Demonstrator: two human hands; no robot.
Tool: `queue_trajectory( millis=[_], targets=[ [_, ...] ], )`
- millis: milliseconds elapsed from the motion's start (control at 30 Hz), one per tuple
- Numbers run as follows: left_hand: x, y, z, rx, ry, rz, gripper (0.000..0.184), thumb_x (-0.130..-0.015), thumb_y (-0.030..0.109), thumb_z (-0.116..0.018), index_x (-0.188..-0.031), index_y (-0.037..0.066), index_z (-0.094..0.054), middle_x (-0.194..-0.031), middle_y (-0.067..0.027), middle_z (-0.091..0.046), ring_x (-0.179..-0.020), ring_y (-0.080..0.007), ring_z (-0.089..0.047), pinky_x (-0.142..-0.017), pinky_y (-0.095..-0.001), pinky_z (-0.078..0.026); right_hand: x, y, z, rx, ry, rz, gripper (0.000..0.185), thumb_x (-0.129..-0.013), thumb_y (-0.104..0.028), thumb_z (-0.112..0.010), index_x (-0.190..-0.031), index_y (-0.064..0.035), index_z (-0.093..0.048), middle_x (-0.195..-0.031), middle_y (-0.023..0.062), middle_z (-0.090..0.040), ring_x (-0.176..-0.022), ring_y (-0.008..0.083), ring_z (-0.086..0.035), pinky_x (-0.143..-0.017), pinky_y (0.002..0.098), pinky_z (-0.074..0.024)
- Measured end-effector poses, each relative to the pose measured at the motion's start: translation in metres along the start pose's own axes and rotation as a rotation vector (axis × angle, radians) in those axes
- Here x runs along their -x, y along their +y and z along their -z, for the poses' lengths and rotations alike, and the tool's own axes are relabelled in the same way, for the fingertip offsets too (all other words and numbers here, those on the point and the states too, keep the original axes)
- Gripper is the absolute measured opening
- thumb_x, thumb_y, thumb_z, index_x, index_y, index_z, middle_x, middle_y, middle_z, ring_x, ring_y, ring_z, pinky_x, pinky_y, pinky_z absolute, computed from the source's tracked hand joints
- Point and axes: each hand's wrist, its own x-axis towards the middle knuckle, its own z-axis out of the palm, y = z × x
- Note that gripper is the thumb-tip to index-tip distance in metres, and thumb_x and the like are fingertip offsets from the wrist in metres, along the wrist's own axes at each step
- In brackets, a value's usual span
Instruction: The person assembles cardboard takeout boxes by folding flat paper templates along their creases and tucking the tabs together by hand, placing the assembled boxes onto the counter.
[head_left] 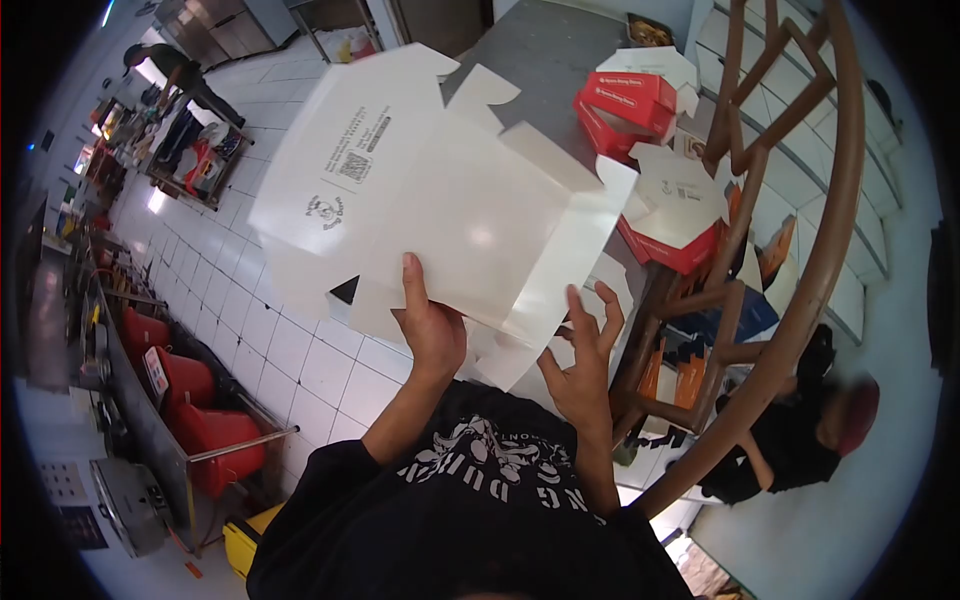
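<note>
**Box blank in hand, part-folded**

L hand (435,338) grips the blank (440,215) at its near edge, thumb on the printed face, held up in front of the torso. R hand (585,368) spread, fingers by the side flap (568,258); contact unclear. Step looks like folding walls, approx. midway. Next move prob. calls for steady L grip, R pressing the crease. Red boxes (645,97) on table (545,42).
</note>
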Motion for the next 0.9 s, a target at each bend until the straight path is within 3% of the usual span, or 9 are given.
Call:
queue_trajectory(
  millis=[167, 200, 367, 467, 567, 633, 700, 800, 900],
  targets=[
    [0.006, -0.005, 0.0, -0.003, -0.034, 0.055, 0.043, -0.099, 0.029, -0.039, -0.133, 0.004, -0.035, -0.124, -0.0092, -0.048, -0.115, -0.0182, -0.049, -0.097, -0.0334, -0.042, -0.002, -0.001, 0.003, 0.319, -0.143, 0.22, 0.063, -0.064, -0.007, -0.079, -0.123, -0.0081, -0.057, -0.124, 0.012, -0.041, -0.105, 0.0239, -0.052, -0.087, 0.0365, -0.0463],
    [0.007, -0.006, 0.001, -0.01, -0.033, 0.066, 0.043, -0.099, 0.029, -0.039, -0.133, 0.004, -0.035, -0.124, -0.0092, -0.048, -0.115, -0.0182, -0.049, -0.097, -0.0334, -0.042, -0.003, 0.002, -0.001, 0.297, -0.048, 0.245, 0.06, -0.064, -0.014, -0.081, -0.119, -0.006, -0.059, -0.11, 0.0108, -0.051, -0.097, 0.0216, -0.054, -0.081, 0.0343, -0.0473],
    [0.012, -0.001, -0.009, -0.053, -0.029, 0.034, 0.042, -0.098, 0.032, -0.04, -0.131, 0.006, -0.038, -0.122, -0.0088, -0.05, -0.114, -0.0175, -0.05, -0.095, -0.0328, -0.043, -0.003, 0.012, -0.005, 0.187, 0.05, 0.123, 0.056, -0.069, -0.019, -0.078, -0.119, -0.0047, -0.059, -0.099, 0.0113, -0.056, -0.082, 0.0206, -0.057, -0.065, 0.0299, -0.0472],
    [0.011, 0.0, -0.006, -0.053, -0.045, 0.087, 0.041, -0.098, 0.033, -0.04, -0.13, 0.006, -0.038, -0.121, -0.0086, -0.05, -0.113, -0.0166, -0.051, -0.094, -0.0324, -0.043, -0.006, 0.002, -0.007, 0.207, 0.053, 0.079, 0.053, -0.073, -0.022, -0.075, -0.121, -0.007, -0.058, -0.107, 0.012, -0.056, -0.098, 0.0241, -0.056, -0.078, 0.0358, -0.0462],
    [0.012, 0.003, -0.007, 0.011, -0.096, 0.157, 0.043, -0.097, 0.034, -0.042, -0.129, 0.006, -0.038, -0.12, -0.0103, -0.051, -0.113, -0.0183, -0.051, -0.094, -0.0347, -0.043, -0.013, -0.006, -0.008, 0.548, 0.148, 0.349, 0.048, -0.079, -0.026, -0.069, -0.123, -0.012, -0.058, -0.117, 0.0122, -0.056, -0.118, 0.028, -0.046, -0.096, 0.0469, -0.0338],
    [0.01, -0.001, 0.004, 0.129, -0.213, 0.234, 0.044, -0.096, 0.034, -0.045, -0.128, 0.006, -0.038, -0.119, -0.0108, -0.051, -0.111, -0.0199, -0.052, -0.094, -0.0365, -0.043, -0.012, -0.002, -0.006, 0.533, 0.053, 0.338, 0.043, -0.083, -0.029, -0.064, -0.124, -0.0172, -0.057, -0.127, 0.0091, -0.052, -0.13, 0.0298, -0.034, -0.104, 0.0529, -0.0149],
    [0.011, -0.008, 0.015, 0.247, -0.329, 0.311, 0.045, -0.094, 0.035, -0.047, -0.127, 0.005, -0.037, -0.118, -0.0112, -0.05, -0.11, -0.0215, -0.052, -0.093, -0.0382, -0.043, -0.013, -0.003, -0.007, 0.532, 0.01, 0.33, 0.043, -0.084, -0.027, -0.063, -0.126, -0.0172, -0.056, -0.119, 0.0047, -0.058, -0.125, 0.027, -0.039, -0.105, 0.0509, -0.0133],
    [0.018, -0.006, 0.005, -0.11, -0.417, 0.199, 0.05, -0.086, 0.021, -0.06, -0.122, 0.004, -0.031, -0.117, -0.01, -0.045, -0.107, -0.0219, -0.05, -0.092, -0.0398, -0.043, -0.015, -0.01, -0.012, 0.273, -0.071, 0.278, 0.05, -0.086, -0.018, -0.061, -0.133, -0.0104, -0.046, -0.095, 0.0008, -0.068, -0.116, 0.0204, -0.045, -0.104, 0.0508, -0.0127],
    [0.02, -0.008, 0.009, -0.241, -0.41, 0.207, 0.051, -0.083, 0.012, -0.063, -0.122, 0.004, -0.031, -0.115, -0.0104, -0.046, -0.105, -0.0197, -0.05, -0.087, -0.037, -0.046, -0.012, -0.015, -0.016, 0.216, -0.079, 0.227, 0.056, -0.087, -0.018, -0.06, -0.138, -0.0096, -0.039, -0.096, 0.0015, -0.068, -0.115, 0.0201, -0.046, -0.105, 0.0511, -0.0113]
  ],
)
